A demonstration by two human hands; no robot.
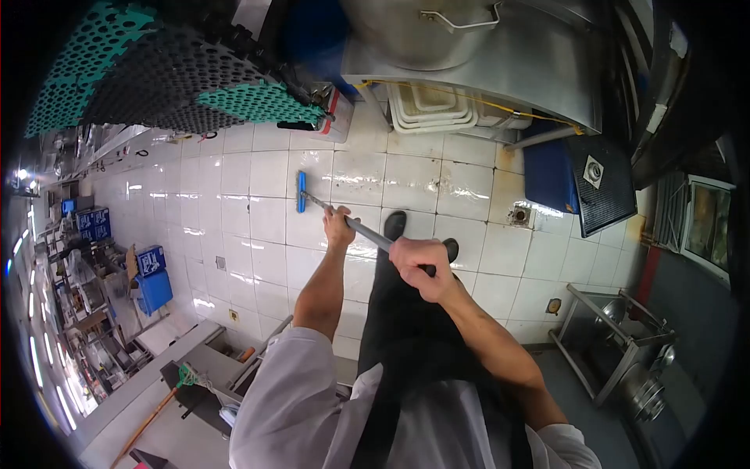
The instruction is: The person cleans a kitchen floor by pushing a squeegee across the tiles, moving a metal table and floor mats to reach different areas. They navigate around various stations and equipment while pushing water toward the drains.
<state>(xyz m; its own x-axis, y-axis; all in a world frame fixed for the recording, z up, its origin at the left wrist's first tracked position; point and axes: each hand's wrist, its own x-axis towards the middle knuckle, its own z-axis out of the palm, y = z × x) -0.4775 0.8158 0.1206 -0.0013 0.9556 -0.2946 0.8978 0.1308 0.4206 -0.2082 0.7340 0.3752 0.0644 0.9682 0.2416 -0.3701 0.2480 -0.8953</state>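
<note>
Both my hands are wrapped around the grey handle of a long-handled floor brush point(367, 231). My left hand point(338, 228) grips it lower down, nearer the head. My right hand point(423, 266) closes over the handle's upper end, in front of my dark apron. The narrow blue head point(301, 192) rests on the white tiled floor point(266, 187), ahead and to the left of my feet. Its underside is too small to make out. Wet shine and dark specks show on the tiles around it.
Ahead stands a steel table point(516, 66) bearing a large pot point(422, 31), with white plastic trays point(430, 109) underneath. Perforated mats point(180, 86) hang at upper left. A blue bin point(551, 168) and black panel point(605, 184) stand right, beyond a floor drain point(519, 216). A metal rack point(609, 336) is lower right.
</note>
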